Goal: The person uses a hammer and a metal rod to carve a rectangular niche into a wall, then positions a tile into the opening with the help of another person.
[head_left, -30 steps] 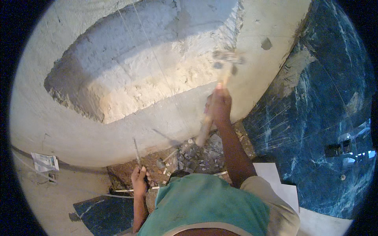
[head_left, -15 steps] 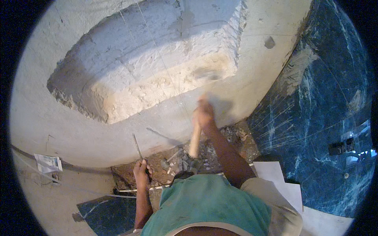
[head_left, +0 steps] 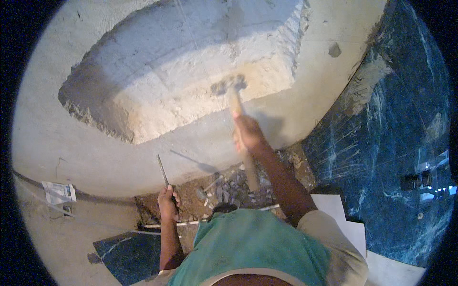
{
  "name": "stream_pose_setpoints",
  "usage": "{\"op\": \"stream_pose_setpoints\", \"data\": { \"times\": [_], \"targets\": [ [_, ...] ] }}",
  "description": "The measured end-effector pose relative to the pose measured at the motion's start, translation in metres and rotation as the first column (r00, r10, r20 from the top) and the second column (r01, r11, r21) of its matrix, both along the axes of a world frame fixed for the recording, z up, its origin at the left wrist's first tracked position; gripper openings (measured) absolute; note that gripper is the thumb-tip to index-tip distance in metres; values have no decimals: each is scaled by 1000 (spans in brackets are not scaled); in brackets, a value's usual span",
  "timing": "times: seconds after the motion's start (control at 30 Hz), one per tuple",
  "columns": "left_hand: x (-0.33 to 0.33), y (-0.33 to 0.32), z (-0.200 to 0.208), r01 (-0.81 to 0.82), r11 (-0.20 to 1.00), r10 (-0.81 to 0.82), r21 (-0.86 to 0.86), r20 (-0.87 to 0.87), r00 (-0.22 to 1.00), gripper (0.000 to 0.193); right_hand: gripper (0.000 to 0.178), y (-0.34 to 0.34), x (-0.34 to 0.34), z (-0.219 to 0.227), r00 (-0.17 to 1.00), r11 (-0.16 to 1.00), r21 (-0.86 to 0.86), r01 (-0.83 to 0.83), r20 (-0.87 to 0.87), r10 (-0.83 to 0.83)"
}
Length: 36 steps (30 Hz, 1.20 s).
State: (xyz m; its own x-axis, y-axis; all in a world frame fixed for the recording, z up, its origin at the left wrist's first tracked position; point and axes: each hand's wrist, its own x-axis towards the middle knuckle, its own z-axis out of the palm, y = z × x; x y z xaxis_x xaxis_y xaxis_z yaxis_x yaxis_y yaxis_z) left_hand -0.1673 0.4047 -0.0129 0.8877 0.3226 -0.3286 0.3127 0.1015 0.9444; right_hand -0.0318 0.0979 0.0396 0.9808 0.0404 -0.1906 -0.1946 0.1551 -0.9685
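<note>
My right hand [head_left: 248, 133] is wrapped round the wooden handle of a hammer [head_left: 251, 172]. Its dark head, slightly blurred, is raised in front of the lower edge of a rough recess [head_left: 167, 114] cut into the pale wall. Lower and to the left, my left hand [head_left: 167, 205] grips a slim metal chisel [head_left: 162, 170], which points up towards the wall below the recess. The hammer head is well apart from the chisel. Whether the chisel's tip touches the wall, I cannot tell.
Broken rubble [head_left: 234, 188] lies along the wall's foot, with a white strip [head_left: 188, 224] across its near side. Dark blue veined slabs [head_left: 381, 143] stand on the right. A smaller blue slab [head_left: 129, 255] lies at lower left, and white sheets [head_left: 329, 207] at my right.
The hammer's head has swung left, from the recess's right end towards its middle, and the handle's lower end has swung right. My left hand still holds the chisel, almost unmoved.
</note>
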Motion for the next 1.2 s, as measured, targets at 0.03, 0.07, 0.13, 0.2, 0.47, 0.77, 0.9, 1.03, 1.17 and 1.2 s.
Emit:
{"op": "stream_pose_setpoints", "data": {
  "times": [0.03,0.07,0.13,0.2,0.47,0.77,0.9,1.03,1.17,1.2],
  "targets": [
    [-10,6,-2,-22,1000,22,-18,-14,1000,18,36,-5,-5,6,988,990,-2,144,55,-144],
    [-13,11,-5,-47,998,47,-43,-6,999,18,35,-10,-2,17,951,959,1,282,133,-280],
    [-28,25,-14,-109,994,109,16,-21,994,18,33,-10,4,20,868,894,101,436,214,-448],
    [-33,37,-25,-118,990,118,73,8,993,19,32,-10,13,-8,815,836,266,480,218,-537],
    [-36,47,-36,-76,995,82,64,-105,991,23,46,-33,-3,-9,886,889,130,440,102,-453],
    [-21,39,-30,38,991,-18,126,-158,987,25,39,-51,-5,-33,951,951,68,302,50,-306],
    [-26,52,-55,19,992,-1,122,-150,989,25,41,-48,-16,-12,857,837,277,472,78,-509],
    [-11,30,-43,112,974,-66,196,-225,972,24,40,-8,-28,-36,985,983,70,172,-10,-172],
    [-26,32,-41,16,997,-1,77,-184,983,26,36,-10,-29,-17,936,951,7,310,171,-307],
    [-36,44,-52,-4,994,24,111,-175,984,26,35,-17,-24,-15,873,911,28,412,274,-404]
  ]
}}
